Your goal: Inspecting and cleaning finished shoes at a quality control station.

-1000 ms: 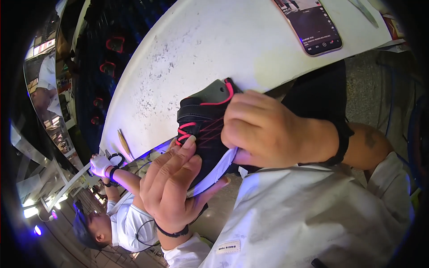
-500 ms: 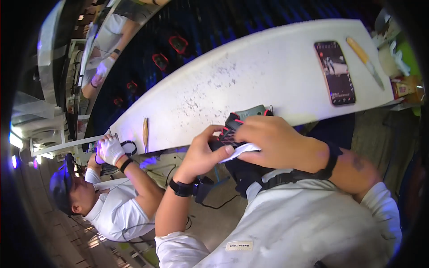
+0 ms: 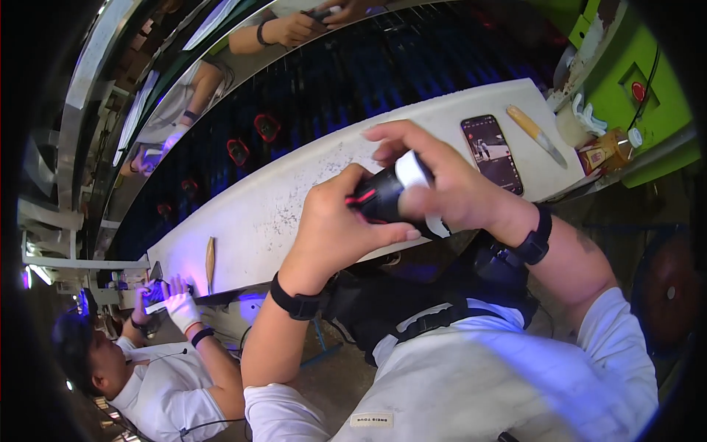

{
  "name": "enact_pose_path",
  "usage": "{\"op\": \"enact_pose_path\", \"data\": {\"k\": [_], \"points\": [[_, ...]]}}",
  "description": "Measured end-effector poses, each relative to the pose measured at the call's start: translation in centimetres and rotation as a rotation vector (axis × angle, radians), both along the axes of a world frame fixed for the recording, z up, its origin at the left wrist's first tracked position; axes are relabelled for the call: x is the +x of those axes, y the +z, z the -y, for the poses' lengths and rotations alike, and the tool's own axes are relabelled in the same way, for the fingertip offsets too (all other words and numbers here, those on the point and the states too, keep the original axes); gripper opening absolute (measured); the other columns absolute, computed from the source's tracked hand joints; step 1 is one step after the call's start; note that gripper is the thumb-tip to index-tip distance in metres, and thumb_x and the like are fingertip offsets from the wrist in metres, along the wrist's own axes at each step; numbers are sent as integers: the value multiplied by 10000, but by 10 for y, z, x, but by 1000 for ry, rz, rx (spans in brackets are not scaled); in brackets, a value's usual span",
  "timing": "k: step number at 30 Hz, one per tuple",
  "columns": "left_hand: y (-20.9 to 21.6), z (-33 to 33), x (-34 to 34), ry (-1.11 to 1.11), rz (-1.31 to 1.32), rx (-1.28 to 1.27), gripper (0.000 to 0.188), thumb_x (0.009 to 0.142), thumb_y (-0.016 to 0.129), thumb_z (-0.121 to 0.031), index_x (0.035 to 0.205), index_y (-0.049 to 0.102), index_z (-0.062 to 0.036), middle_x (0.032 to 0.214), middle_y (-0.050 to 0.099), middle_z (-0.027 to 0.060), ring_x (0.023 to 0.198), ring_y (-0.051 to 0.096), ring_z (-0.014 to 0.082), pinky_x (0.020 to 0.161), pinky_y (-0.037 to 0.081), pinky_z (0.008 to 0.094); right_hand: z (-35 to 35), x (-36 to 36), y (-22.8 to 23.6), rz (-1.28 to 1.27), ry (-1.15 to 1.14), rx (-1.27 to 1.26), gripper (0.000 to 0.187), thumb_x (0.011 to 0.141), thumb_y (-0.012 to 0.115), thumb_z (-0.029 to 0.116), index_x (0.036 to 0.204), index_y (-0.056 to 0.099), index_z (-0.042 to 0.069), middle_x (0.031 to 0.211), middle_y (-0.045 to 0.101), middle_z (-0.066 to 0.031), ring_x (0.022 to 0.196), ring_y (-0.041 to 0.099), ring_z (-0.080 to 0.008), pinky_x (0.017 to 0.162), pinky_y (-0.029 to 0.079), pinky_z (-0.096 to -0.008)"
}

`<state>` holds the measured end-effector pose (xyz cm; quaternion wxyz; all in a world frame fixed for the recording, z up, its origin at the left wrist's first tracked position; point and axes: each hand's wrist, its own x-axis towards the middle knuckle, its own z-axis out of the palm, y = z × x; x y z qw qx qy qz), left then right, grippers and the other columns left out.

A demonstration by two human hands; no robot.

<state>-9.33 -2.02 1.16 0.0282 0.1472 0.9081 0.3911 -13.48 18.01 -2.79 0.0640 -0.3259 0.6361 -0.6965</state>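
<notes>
A black shoe (image 3: 381,197) with red trim is held above the near edge of the white table. My left hand (image 3: 331,225) is closed around its left end, thumb along the near side. A white strip (image 3: 414,171) wraps over its right end, and a loose white piece hangs below. My right hand (image 3: 460,180) is at that white end with fingers stretched out and spread; its thumb is blurred close to the strip. Whether the thumb touches it I cannot tell.
On the white table (image 3: 265,210) lie a phone (image 3: 492,153), a wooden-handled knife (image 3: 536,136) and a slim wooden tool (image 3: 210,264). Behind runs a dark conveyor (image 3: 324,96) with red-rimmed pieces. A co-worker (image 3: 177,376) sits left; a green machine (image 3: 648,96) stands right.
The shoe has been raised and turned, its white part now at the right end. My right hand has lifted and its fingers have spread. The view has shifted.
</notes>
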Motion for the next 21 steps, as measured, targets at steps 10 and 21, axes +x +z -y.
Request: {"op": "enact_pose_path", "data": {"k": [10,21], "points": [[-35,29,17,115,132,233,599,561,962,-180,1055,683,14,915,718,44,849,650,108,807,532,281,27,-2,10,180,227,211,392,716,755,105,1076,621,32,1033,626,-106,963,622,-191,860,496,-321],[-74,53,51,318,266,504,639,638,931,-220,1143,647,50,1020,718,66,926,662,131,871,535,305,47,6,-40,499,142,-565,613,683,552,-47,1271,460,99,1008,483,-23,914,498,-145,828,448,-285]]}}
